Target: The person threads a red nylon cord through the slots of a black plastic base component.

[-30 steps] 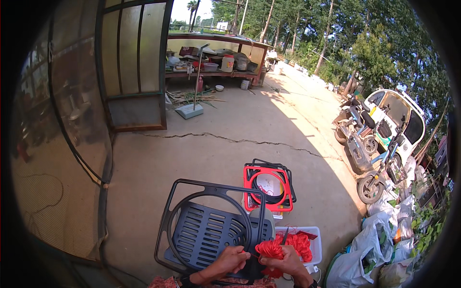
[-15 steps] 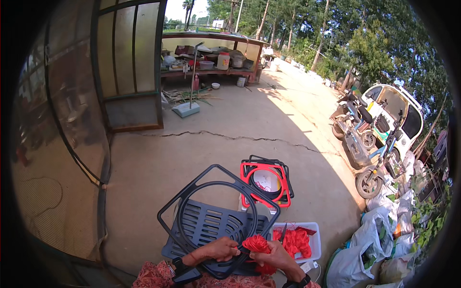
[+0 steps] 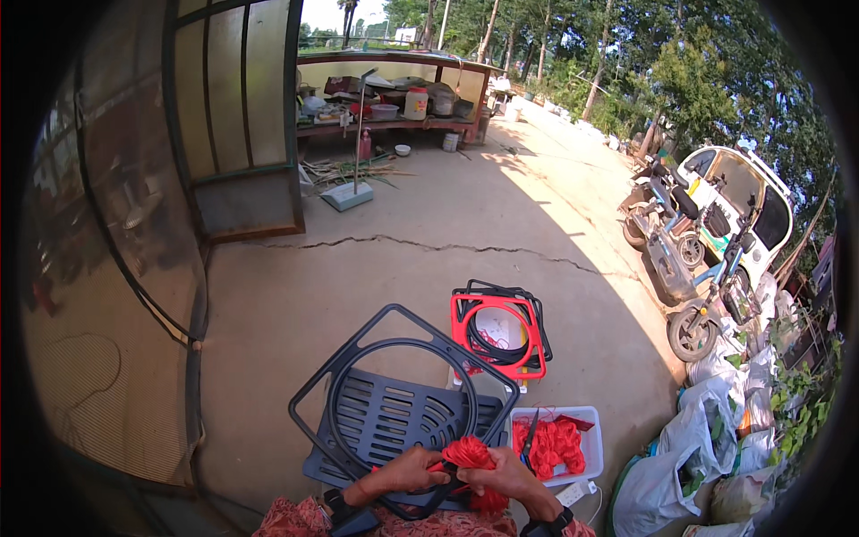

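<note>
A black square frame with a round ring inside it (image 3: 391, 311) leans tilted across my lap. My left hand (image 3: 413, 471) is closed at the frame's near right edge, where a bit of red cord shows by the fingers. Bunched in my right hand (image 3: 510, 476) is a bundle of red cord (image 3: 468, 451), pressed close to that same edge. Some of the cord hangs below the right hand. My fingertips are partly hidden by the cord. Behind the frame stands a dark slotted plastic chair (image 3: 380, 398).
A white tub (image 3: 594, 458) at my right holds red cord (image 3: 559, 445) and scissors (image 3: 532, 430). Beside it lies a white power strip (image 3: 573, 493). Ahead stand red (image 3: 459, 333) and black frames. Sacks (image 3: 658, 497) and scooters (image 3: 689, 331) line the right; a glazed door (image 3: 242, 107) is left.
Both hands have shifted slightly left along with the cord bundle. The left fingers have come closer to the bundle, with red cord now beside them. The view has turned a little.
</note>
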### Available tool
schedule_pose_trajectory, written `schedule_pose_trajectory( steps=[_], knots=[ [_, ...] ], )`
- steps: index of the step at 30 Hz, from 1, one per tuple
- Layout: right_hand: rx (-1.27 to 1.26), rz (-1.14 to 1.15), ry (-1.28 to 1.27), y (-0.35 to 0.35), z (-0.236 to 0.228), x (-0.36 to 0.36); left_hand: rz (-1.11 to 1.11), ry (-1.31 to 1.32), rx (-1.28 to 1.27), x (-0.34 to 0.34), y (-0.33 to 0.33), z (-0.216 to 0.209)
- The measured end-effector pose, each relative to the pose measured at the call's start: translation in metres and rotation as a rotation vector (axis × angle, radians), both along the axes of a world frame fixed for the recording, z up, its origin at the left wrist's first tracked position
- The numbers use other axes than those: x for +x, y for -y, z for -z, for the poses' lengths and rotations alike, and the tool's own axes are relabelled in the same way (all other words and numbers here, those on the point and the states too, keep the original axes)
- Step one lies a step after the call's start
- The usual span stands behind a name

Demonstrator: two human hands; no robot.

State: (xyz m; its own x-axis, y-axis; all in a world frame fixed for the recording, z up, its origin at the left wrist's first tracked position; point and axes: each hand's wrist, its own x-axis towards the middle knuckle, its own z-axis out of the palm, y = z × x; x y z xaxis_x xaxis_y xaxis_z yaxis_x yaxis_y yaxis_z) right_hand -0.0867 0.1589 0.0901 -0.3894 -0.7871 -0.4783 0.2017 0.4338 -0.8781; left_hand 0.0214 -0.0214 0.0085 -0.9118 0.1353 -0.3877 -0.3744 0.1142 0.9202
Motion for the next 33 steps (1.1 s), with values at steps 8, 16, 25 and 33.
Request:
schedule_pose_trajectory(
  steps=[8, 16, 25, 33],
  knots=[
    [-0.078, -0.021, -0.013, 0.003, 0.006, -0.004, -0.182, -0.48, -0.45, 0.01, -0.016, 0.012],
    [0.093, -0.123, -0.172, 0.009, -0.017, -0.015, -0.182, -0.476, -0.486, 0.014, -0.017, 0.001],
    [0.011, -0.252, -0.673, 0.031, -0.09, -0.048, -0.177, -0.472, -0.465, 0.013, -0.016, 0.004],
    [-0.21, -0.296, -0.892, 0.086, -0.12, -0.048, -0.22, -0.446, -0.502, 0.015, -0.022, 0.0]
  ],
)
